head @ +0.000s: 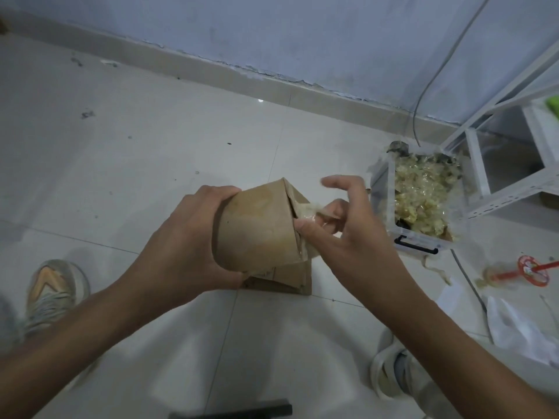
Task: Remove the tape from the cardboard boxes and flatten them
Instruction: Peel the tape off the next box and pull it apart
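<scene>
clear plastic bin (381, 189) beside hands, full of crumpled tape (423, 195).

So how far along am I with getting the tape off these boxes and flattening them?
Done: a clear bin is heaped with crumpled stripped tape. In hand: your left hand grips a cardboard box while your right hand pinches a tape strip at its edge. Left: finish peeling and flatten this box, which isn't flat yet.
</scene>
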Action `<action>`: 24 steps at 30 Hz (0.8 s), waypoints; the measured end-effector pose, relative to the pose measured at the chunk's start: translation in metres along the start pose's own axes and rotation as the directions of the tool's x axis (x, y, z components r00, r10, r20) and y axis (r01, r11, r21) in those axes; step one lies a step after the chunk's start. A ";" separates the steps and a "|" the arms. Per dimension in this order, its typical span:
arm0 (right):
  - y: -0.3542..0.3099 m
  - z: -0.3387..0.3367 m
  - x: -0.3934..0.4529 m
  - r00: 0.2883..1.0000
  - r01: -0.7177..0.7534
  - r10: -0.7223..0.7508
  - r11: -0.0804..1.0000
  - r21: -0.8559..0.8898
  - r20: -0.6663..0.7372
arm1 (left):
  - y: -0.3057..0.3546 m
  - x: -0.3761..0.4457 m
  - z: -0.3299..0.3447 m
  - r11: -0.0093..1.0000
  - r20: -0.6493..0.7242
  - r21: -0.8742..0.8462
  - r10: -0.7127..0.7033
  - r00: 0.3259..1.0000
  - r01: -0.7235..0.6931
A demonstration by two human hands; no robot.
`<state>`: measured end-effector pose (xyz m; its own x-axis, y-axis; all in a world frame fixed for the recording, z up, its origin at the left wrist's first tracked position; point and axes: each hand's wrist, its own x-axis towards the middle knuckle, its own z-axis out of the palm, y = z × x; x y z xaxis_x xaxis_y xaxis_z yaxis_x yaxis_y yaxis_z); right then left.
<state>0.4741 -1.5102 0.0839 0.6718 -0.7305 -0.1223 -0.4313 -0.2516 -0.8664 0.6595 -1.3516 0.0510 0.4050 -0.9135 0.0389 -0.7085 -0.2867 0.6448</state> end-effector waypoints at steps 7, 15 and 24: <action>0.005 0.006 -0.005 0.984 -0.049 0.075 0.986 -0.160 0.163 | 0.009 0.001 -0.007 0.922 -0.153 0.386 0.108 0.982 -0.041; 0.011 -0.004 0.000 0.963 0.154 -0.136 0.986 -0.061 0.231 | 0.006 0.008 -0.024 0.951 -0.083 0.307 0.074 0.994 -0.045; 0.027 0.008 -0.004 0.837 0.514 -0.527 0.667 -0.540 0.145 | -0.003 0.009 -0.022 0.956 -0.008 0.291 0.038 0.999 -0.033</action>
<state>0.4646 -1.5086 0.0576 0.8774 -0.3866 0.2840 -0.2677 -0.8859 -0.3789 0.6776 -1.3530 0.0661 0.3830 -0.9211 0.0695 -0.8592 -0.3276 0.3929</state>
